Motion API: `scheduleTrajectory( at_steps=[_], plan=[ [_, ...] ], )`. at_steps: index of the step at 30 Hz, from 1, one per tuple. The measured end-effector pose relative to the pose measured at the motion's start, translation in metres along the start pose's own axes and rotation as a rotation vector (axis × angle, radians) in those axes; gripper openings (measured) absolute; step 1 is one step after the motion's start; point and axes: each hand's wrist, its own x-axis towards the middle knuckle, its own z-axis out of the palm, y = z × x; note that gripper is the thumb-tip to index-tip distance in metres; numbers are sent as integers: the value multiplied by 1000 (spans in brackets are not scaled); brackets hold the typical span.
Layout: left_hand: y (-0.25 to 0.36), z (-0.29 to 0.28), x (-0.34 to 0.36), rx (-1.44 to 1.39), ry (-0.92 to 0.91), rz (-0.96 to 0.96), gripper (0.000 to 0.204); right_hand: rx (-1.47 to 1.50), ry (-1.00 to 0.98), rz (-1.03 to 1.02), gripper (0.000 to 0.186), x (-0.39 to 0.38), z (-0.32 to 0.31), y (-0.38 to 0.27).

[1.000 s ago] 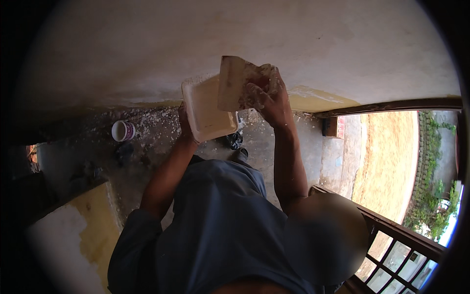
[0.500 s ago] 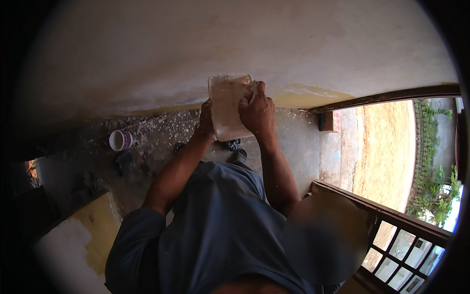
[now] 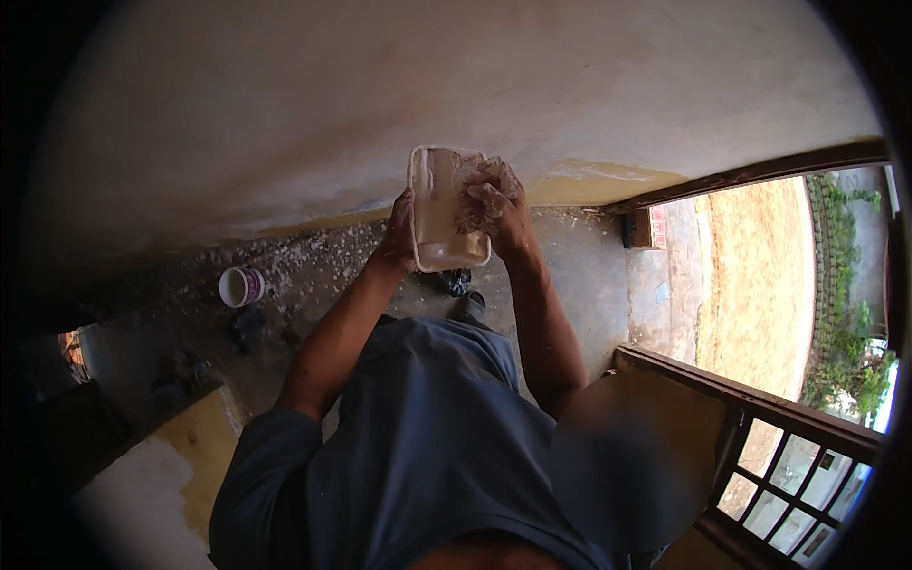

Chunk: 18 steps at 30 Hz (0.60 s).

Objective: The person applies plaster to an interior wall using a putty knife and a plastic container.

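A pale rectangular tray (image 3: 432, 209) with creamy material in it is held up in front of me. My left hand (image 3: 399, 228) is closed on its left edge. My right hand (image 3: 505, 214) is closed on a putty-crusted scraper (image 3: 480, 180) over the right part of the tray; its blade is down in the tray and partly hidden. Both hands have pale smears on them.
A stained wall (image 3: 456, 85) with a yellow band stands ahead. A white bucket (image 3: 237, 285) and scattered debris lie on the concrete floor (image 3: 570, 285). A cardboard box (image 3: 646, 228) sits by an open doorway at right, near a paned door (image 3: 798, 484). A low yellow-patched wall (image 3: 166, 465) is lower left.
The scraper has come down from above the tray's right side into it, with my right hand moving lower and leftward. The tray has shifted right and turned more upright in the picture.
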Motion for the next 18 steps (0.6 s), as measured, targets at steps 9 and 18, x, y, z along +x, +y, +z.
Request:
scheduleTrajectory(
  at_steps=[9, 18],
  plan=[
    [24, 17, -13, -102, 174, 285, 69, 269, 199, -98, 14, 20, -68, -15],
    [52, -5, -60, -135, 292, 473, 72, 462, 621, -345, 37, 85, -138, 23]
  ],
)
